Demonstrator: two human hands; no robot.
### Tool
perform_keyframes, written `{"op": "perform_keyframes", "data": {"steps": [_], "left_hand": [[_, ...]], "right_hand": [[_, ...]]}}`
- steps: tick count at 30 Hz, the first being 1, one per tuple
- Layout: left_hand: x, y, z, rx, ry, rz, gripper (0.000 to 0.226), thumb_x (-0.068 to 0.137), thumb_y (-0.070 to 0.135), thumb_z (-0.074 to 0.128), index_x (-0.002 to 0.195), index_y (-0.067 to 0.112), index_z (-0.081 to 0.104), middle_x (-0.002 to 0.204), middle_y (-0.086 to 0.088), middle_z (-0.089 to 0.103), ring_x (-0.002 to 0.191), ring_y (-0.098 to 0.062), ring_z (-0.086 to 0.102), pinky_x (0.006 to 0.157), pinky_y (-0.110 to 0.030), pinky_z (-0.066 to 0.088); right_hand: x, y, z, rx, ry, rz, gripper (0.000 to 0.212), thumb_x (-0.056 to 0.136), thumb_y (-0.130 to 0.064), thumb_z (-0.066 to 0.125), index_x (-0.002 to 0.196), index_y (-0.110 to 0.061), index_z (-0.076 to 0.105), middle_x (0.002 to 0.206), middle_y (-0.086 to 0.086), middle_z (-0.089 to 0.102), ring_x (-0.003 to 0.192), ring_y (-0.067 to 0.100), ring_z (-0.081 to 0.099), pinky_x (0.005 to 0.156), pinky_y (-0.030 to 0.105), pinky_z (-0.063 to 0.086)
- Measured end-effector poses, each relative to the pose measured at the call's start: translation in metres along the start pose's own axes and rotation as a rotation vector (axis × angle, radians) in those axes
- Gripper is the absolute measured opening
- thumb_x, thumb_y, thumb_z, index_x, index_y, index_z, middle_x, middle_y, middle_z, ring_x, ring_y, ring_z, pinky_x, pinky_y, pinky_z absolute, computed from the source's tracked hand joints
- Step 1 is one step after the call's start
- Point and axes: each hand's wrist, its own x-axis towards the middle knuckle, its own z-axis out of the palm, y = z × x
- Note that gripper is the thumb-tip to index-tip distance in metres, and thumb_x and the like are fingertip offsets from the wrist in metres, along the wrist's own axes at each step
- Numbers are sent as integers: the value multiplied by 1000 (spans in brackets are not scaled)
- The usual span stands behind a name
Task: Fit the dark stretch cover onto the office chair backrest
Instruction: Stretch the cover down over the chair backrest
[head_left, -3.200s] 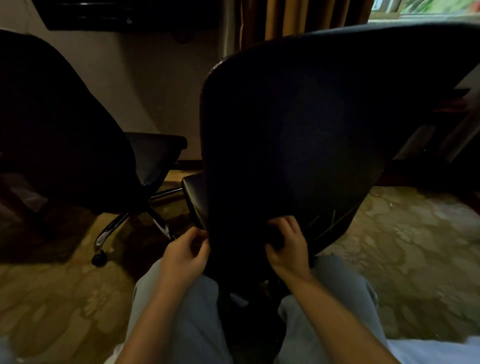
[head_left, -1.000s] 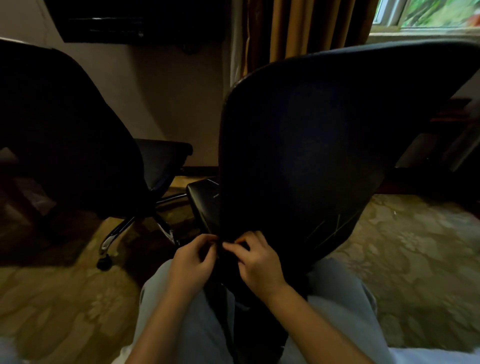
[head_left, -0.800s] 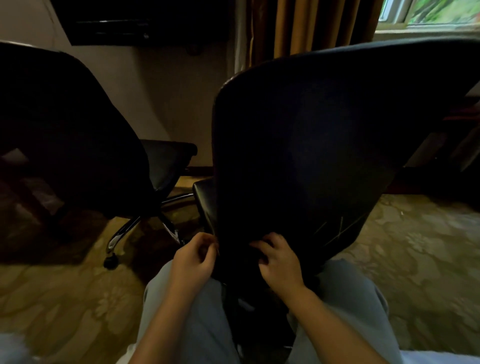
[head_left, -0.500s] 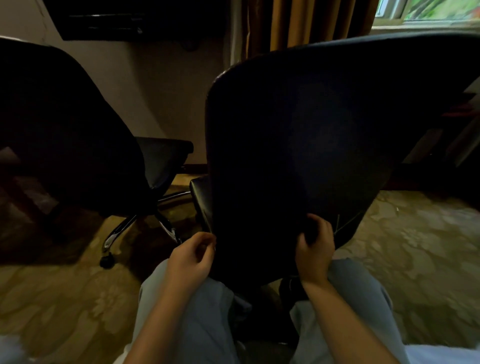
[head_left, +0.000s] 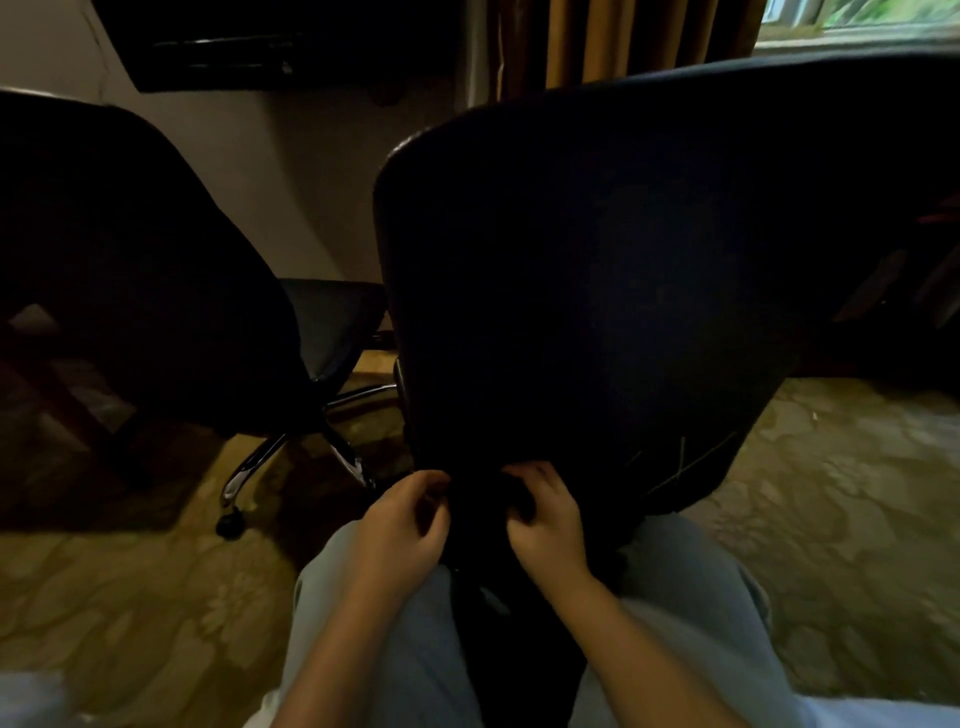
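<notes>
The office chair backrest stands right in front of me with the dark stretch cover (head_left: 597, 291) pulled over its back. The cover's bottom hem bunches at the lower middle, just above my knees. My left hand (head_left: 402, 525) pinches the hem at its left side. My right hand (head_left: 543, 522) grips the bunched fabric a little to the right, fingers curled into it. The two hands sit close together. The dim light hides the hem's details.
A second dark office chair (head_left: 130, 270) stands at the left, its wheeled chrome base (head_left: 244, 478) on the patterned carpet (head_left: 841, 499). Orange curtains (head_left: 613, 41) and a window lie behind. My legs in light trousers (head_left: 400, 644) straddle the chair's column.
My right hand has slid left along the hem from the lower right of the backrest to the middle, close to my left hand. The left hand kept its pinch.
</notes>
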Motion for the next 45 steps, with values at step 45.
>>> {"op": "perform_keyframes", "data": {"steps": [45], "left_hand": [[1,24,4,295,-97,-168,64,95,29,52,151,22,22,151,-1,34,135,-16,37,102,-28,40]], "right_hand": [[9,14,-5,-54,-75,185,45,75,11,58,109,-17,69,110,-10,53,103,6,52,92,4,30]]}}
